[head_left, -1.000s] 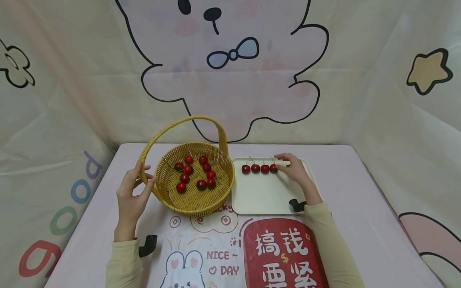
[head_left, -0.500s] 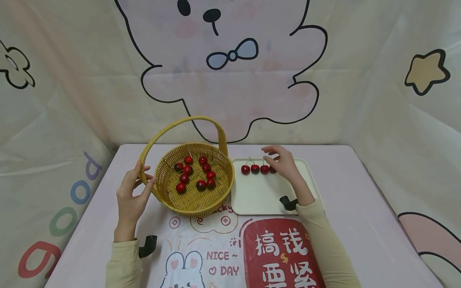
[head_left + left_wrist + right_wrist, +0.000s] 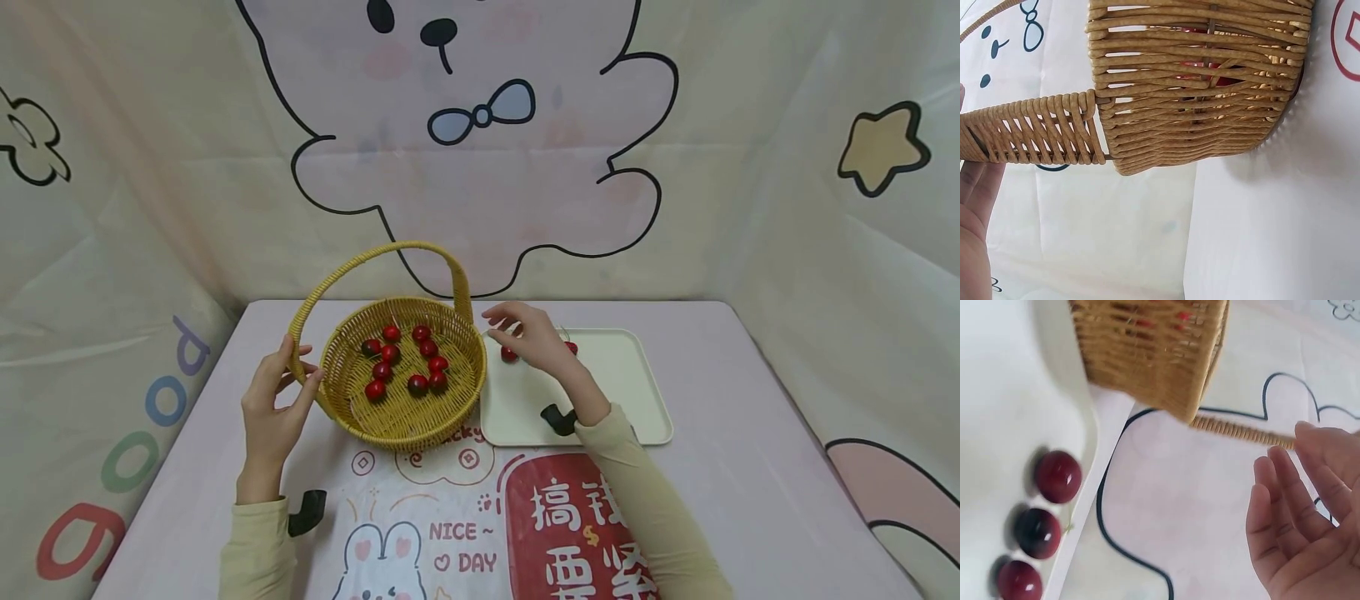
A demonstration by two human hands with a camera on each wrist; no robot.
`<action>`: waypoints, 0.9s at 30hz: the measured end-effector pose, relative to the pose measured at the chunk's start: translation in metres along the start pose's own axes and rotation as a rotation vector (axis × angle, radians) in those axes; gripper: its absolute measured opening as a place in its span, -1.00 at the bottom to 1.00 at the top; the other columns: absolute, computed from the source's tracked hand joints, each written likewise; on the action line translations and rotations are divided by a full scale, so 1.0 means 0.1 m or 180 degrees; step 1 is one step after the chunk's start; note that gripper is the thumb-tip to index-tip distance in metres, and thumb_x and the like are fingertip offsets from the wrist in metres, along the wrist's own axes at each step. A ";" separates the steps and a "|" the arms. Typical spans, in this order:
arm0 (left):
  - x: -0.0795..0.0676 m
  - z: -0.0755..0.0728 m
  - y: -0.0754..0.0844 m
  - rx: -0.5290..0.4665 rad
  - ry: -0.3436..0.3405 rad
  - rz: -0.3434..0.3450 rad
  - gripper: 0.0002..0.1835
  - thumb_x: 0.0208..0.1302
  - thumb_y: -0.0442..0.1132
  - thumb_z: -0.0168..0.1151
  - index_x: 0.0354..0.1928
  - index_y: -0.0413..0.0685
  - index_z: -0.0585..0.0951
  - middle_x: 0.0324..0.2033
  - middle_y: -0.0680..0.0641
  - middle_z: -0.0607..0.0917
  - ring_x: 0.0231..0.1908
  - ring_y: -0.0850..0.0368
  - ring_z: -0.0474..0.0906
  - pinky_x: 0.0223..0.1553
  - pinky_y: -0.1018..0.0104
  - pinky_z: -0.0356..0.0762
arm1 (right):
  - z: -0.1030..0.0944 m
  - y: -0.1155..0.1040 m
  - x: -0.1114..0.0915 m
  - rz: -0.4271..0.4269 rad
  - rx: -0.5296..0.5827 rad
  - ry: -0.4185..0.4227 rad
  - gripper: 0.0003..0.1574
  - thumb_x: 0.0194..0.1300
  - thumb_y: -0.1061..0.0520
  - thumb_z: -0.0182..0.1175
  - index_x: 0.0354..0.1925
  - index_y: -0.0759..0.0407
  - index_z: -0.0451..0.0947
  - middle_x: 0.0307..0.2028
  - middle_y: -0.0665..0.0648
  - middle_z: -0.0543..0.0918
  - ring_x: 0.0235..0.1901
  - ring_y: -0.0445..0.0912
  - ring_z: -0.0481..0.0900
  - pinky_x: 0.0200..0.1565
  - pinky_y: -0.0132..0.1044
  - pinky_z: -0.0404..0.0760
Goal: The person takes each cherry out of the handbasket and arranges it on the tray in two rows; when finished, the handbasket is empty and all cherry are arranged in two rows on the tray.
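Note:
My left hand (image 3: 272, 408) grips the handle (image 3: 420, 245) of a yellow woven basket (image 3: 401, 422) low on its left side. Dark red cherries (image 3: 376, 390), several of them, lie inside the basket. In the left wrist view, fingers (image 3: 984, 187) reach behind the wrapped handle. My right hand (image 3: 531, 335), fingers loosely bent and holding nothing, hovers over the far left corner of a white tray (image 3: 626, 387). Under it a row of cherries (image 3: 509, 355) stands on the tray, partly hidden by the hand; the right wrist view shows three cherries (image 3: 1058, 477) there.
The tray stands directly right of the basket. A white table (image 3: 750, 467) carries a printed mat with a red patch (image 3: 551, 508) in front of both. Behind hangs a cloth backdrop (image 3: 480, 208) with a cartoon figure. Black wrist mounts (image 3: 307, 512) sit at the sleeves.
My right hand has moved left along the cherry row, from its right end to its left end near the basket. The left hand and basket have stayed put.

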State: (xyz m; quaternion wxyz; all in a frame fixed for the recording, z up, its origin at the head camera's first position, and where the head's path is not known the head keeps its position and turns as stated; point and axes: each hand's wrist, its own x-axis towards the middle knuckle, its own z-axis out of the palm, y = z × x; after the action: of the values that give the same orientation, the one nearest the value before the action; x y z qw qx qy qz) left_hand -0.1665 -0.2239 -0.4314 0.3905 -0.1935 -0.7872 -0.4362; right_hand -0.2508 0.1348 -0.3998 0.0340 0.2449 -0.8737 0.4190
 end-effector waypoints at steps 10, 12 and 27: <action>0.00 -0.01 0.00 -0.0024 -0.0002 -0.0006 -0.26 -0.04 -0.59 0.30 0.26 -0.22 0.34 -0.12 -0.25 0.60 -0.22 0.43 0.52 -0.04 0.63 0.47 | 0.40 -0.22 0.17 -0.0130 -0.0060 -0.0629 -0.66 0.23 0.19 0.21 -0.01 0.19 0.53 -0.11 0.17 0.62 -0.19 -0.08 0.55 -0.17 -0.32 0.59; 0.00 0.00 0.01 -0.0019 0.0003 -0.0001 -0.26 -0.04 -0.59 0.31 0.26 -0.22 0.34 -0.12 -0.25 0.60 -0.22 0.44 0.52 -0.04 0.63 0.47 | 0.49 -0.23 0.19 -0.0097 -0.0048 -0.0762 -0.67 0.22 0.19 0.21 -0.01 0.18 0.53 -0.12 0.17 0.62 -0.18 -0.08 0.55 -0.15 -0.32 0.59; 0.00 -0.01 0.01 -0.0013 0.0003 -0.0003 -0.28 -0.02 -0.58 0.30 0.26 -0.21 0.34 -0.12 -0.23 0.61 -0.22 0.43 0.52 -0.05 0.63 0.48 | 0.82 -0.17 0.25 0.0005 -0.0762 -0.1291 -0.63 0.21 0.12 0.24 0.00 0.17 0.56 -0.14 0.08 0.63 -0.11 -0.10 0.54 -0.06 -0.25 0.55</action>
State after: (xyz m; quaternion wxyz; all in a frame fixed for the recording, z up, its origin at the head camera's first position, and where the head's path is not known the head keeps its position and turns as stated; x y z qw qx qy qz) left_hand -0.1657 -0.2242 -0.4309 0.3903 -0.1937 -0.7863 -0.4381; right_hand -0.2534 0.0545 -0.4344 -0.1138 0.3175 -0.9063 0.2547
